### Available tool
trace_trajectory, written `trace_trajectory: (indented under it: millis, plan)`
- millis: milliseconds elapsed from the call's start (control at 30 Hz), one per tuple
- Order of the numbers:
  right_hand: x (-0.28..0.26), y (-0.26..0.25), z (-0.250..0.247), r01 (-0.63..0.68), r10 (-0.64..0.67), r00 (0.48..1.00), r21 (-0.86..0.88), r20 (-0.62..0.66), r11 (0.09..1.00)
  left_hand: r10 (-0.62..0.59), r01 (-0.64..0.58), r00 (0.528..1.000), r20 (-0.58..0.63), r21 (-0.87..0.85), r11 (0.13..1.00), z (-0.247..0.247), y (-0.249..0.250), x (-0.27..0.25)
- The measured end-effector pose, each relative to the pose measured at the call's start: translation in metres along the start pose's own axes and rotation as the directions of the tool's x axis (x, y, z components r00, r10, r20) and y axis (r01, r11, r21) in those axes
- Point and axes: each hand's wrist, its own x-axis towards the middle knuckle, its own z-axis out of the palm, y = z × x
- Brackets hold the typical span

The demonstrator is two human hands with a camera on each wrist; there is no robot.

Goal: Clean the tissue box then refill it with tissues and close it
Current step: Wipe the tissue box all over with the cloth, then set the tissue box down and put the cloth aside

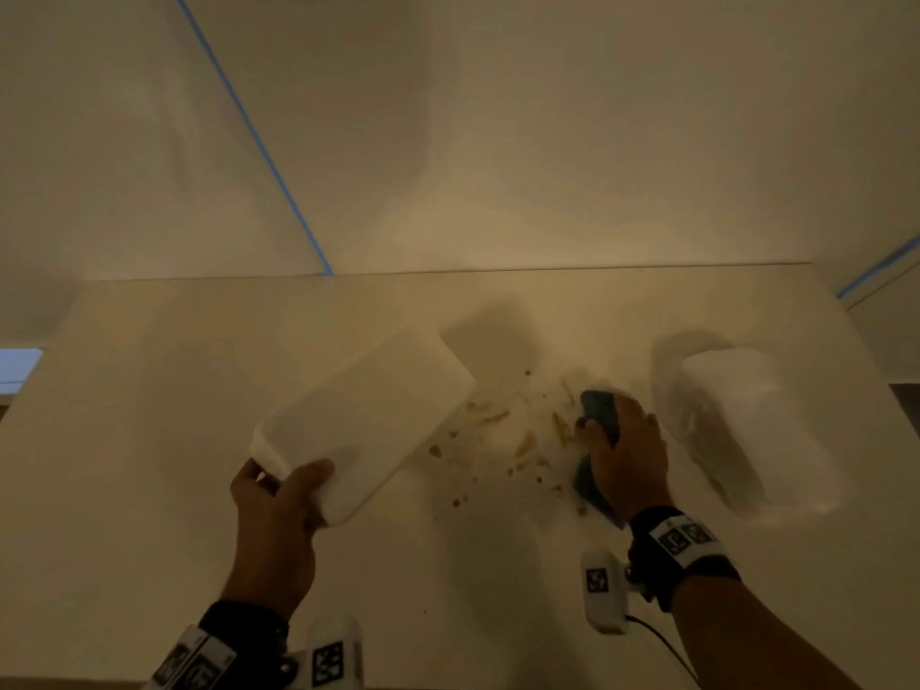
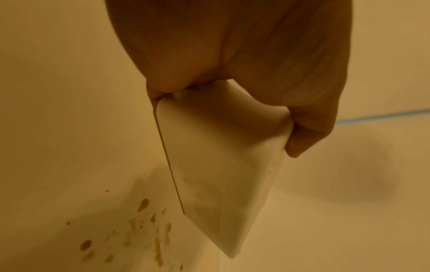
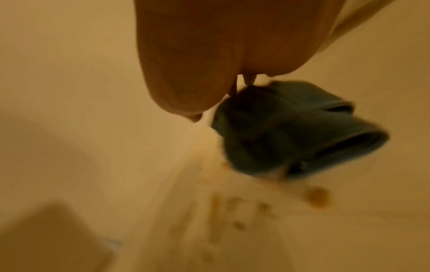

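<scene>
My left hand (image 1: 279,490) grips the near end of a white rounded tissue box (image 1: 368,420), lifted and tilted above the white table (image 1: 149,440). In the left wrist view the thumb and fingers clamp the tissue box (image 2: 223,165) at its end. My right hand (image 1: 627,455) holds a folded dark blue cloth (image 1: 600,405) down on the table among brown stains (image 1: 498,430). The right wrist view shows the blue cloth (image 3: 291,128) under my fingers, beside blurred brown stains (image 3: 316,198). A wrapped pack of white tissues (image 1: 732,425) lies right of that hand.
The table's far edge (image 1: 448,273) meets a pale wall with blue tape lines (image 1: 249,127). The left half of the table shows bare white surface. Brown spots (image 2: 144,204) lie under the lifted box.
</scene>
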Motion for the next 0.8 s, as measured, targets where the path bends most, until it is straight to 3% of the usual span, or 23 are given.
trace_trajectory:
  millis: [67,167,333,433,500,567,600,667,733,767,800]
  plan:
    - [0.001,0.013,0.017,-0.022,0.045,0.994,-0.226,0.098,0.974,-0.019,0.018,0.999,-0.025,-0.048,0.999,-0.010,0.002,0.005]
    - [0.012,0.018,0.035,0.050,-0.015,0.995,-0.375,0.094,0.926,-0.007,0.006,1.000,-0.002,-0.067,0.998,-0.025,0.004,0.009]
    - [0.060,-0.013,0.050,0.040,-0.027,0.999,-0.401,0.038,0.915,0.027,-0.028,1.000,-0.010,-0.092,0.995,-0.052,0.006,0.012]
    - [0.055,-0.060,0.084,0.256,-0.203,0.965,-0.429,0.166,0.866,0.034,-0.032,0.999,0.012,-0.130,0.991,-0.058,0.010,0.013]
    - [0.027,-0.093,0.117,0.514,-0.406,0.855,-0.422,0.323,0.746,0.043,-0.039,0.999,0.025,-0.140,0.989,-0.058,0.012,0.015]
    - [-0.019,-0.111,0.145,0.747,-0.567,0.657,-0.327,0.497,0.578,0.047,-0.045,0.999,0.019,-0.119,0.992,-0.055,0.014,0.016]
    - [-0.044,-0.111,0.153,0.819,-0.624,0.563,-0.260,0.543,0.512,0.047,-0.045,0.999,0.019,-0.111,0.993,-0.054,0.015,0.016]
    - [-0.087,-0.095,0.153,0.884,-0.664,0.435,-0.150,0.608,0.442,0.058,-0.054,0.998,0.033,-0.114,0.992,-0.050,0.017,0.017]
    - [-0.109,-0.063,0.139,0.917,-0.666,0.366,-0.128,0.650,0.379,0.074,-0.066,0.996,0.056,-0.130,0.989,-0.046,0.018,0.015]
    - [-0.111,-0.045,0.127,0.919,-0.669,0.371,-0.152,0.644,0.364,0.080,-0.070,0.994,0.071,-0.136,0.988,-0.045,0.018,0.014]
    - [-0.107,-0.030,0.115,0.903,-0.663,0.417,-0.199,0.622,0.380,0.085,-0.073,0.993,0.088,-0.134,0.988,-0.044,0.017,0.014]
